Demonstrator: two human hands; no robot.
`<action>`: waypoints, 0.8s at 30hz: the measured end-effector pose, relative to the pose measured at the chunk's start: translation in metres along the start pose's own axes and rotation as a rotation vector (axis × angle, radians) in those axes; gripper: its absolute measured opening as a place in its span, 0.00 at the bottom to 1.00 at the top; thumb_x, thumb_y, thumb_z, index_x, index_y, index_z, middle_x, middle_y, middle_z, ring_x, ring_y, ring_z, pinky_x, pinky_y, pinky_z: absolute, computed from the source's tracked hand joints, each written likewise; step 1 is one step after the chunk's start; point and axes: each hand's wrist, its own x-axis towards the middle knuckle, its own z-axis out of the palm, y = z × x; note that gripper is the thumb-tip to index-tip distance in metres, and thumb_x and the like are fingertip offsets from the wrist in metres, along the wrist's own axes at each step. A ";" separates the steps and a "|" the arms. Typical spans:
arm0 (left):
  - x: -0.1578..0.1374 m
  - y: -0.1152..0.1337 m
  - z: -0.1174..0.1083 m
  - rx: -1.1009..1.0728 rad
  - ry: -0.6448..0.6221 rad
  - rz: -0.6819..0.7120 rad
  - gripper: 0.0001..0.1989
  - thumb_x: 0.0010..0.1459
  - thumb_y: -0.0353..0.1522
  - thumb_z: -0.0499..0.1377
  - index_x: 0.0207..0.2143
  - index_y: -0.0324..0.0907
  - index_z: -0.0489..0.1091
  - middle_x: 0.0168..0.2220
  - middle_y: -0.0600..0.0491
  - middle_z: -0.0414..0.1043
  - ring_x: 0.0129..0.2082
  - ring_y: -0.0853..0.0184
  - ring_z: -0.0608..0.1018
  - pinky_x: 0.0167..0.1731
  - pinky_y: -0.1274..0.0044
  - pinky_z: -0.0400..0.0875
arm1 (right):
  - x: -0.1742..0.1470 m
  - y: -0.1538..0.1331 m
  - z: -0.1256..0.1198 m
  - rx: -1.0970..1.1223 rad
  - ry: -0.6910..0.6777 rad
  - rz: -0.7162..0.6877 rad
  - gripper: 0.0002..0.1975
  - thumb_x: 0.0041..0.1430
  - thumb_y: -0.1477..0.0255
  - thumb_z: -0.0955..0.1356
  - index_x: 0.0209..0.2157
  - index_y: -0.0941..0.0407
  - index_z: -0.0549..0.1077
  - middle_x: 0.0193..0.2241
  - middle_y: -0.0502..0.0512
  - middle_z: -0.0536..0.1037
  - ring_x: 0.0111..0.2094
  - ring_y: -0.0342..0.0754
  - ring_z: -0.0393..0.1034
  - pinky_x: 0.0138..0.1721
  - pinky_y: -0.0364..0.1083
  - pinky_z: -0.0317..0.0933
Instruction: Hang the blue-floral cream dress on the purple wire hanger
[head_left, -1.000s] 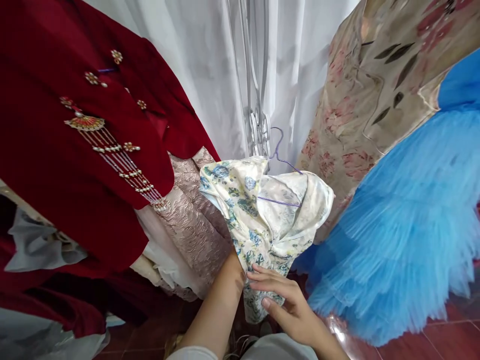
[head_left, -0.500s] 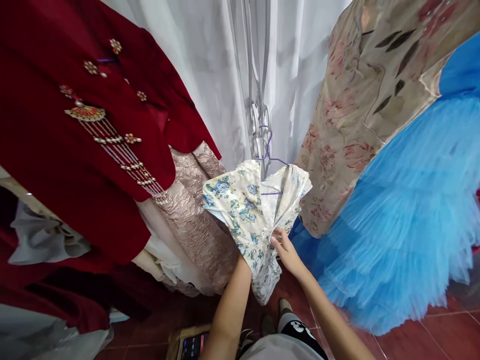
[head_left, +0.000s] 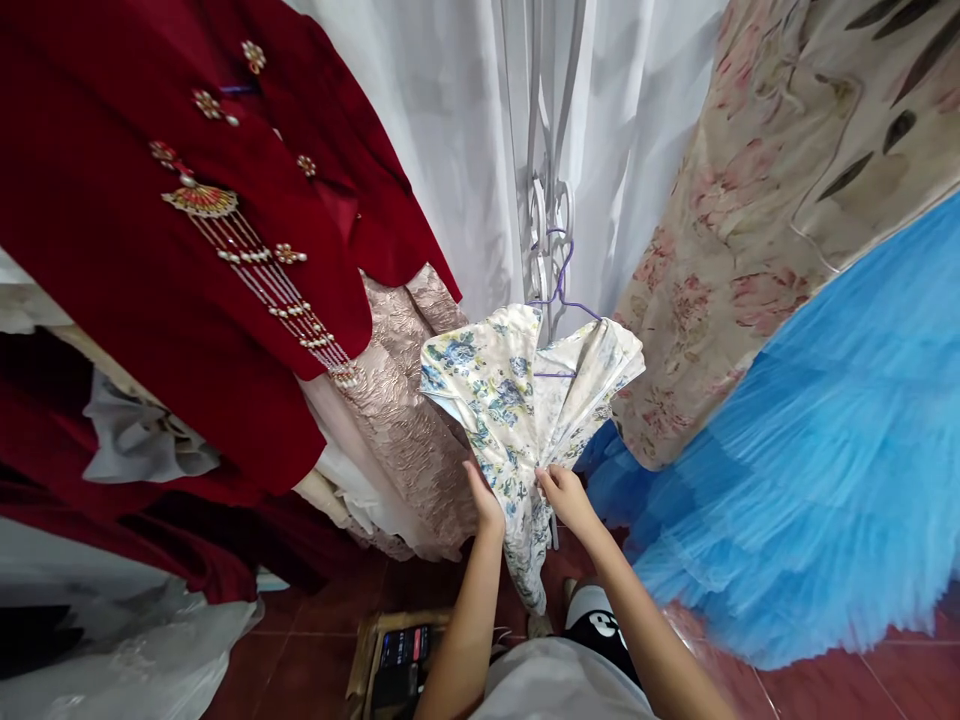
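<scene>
A white dress with blue, green and yellow flowers hangs by its shoulders on a purple wire hanger. Its V-shaped neckline gapes, showing the pale lining, and the cloth gathers narrowly at the waist. My right hand pinches the front at the waist, thumb and fingers closed on the fabric. At the left side of the waist, my left hand grips the dress edge; one digit points upward outside, and the other fingers are partly hidden behind the cloth.
Left hang a dark red velvet jacket with a beaded tassel and a pink brocade garment. A beige floral garment and blue tulle dress hang right. White curtain and hooks stand behind; a wooden box sits below.
My left hand has come out from behind the dress to its left side. My right hand stays at the waist front. The view has shifted, so the garments sit further right.
</scene>
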 end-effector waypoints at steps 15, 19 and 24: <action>-0.054 -0.036 0.012 0.748 -0.550 0.221 0.07 0.61 0.31 0.54 0.33 0.40 0.70 0.29 0.49 0.75 0.28 0.65 0.75 0.32 0.75 0.70 | -0.014 -0.047 -0.029 0.453 -0.052 0.175 0.20 0.54 0.54 0.70 0.20 0.56 0.70 0.13 0.52 0.74 0.10 0.40 0.58 0.13 0.41 0.50; -0.053 -0.041 0.016 0.829 -0.628 0.154 0.12 0.62 0.36 0.55 0.27 0.41 0.69 0.26 0.52 0.73 0.27 0.65 0.74 0.31 0.76 0.67 | 0.035 -0.102 -0.071 0.523 0.063 0.037 0.19 0.53 0.55 0.72 0.23 0.56 0.72 0.15 0.51 0.75 0.11 0.39 0.58 0.13 0.40 0.48; -0.070 -0.045 0.026 0.882 -0.678 0.007 0.13 0.62 0.38 0.56 0.26 0.43 0.66 0.24 0.53 0.71 0.27 0.66 0.73 0.32 0.76 0.65 | 0.102 -0.181 -0.108 0.610 0.131 -0.174 0.19 0.52 0.57 0.74 0.22 0.57 0.72 0.16 0.50 0.74 0.12 0.37 0.57 0.13 0.40 0.47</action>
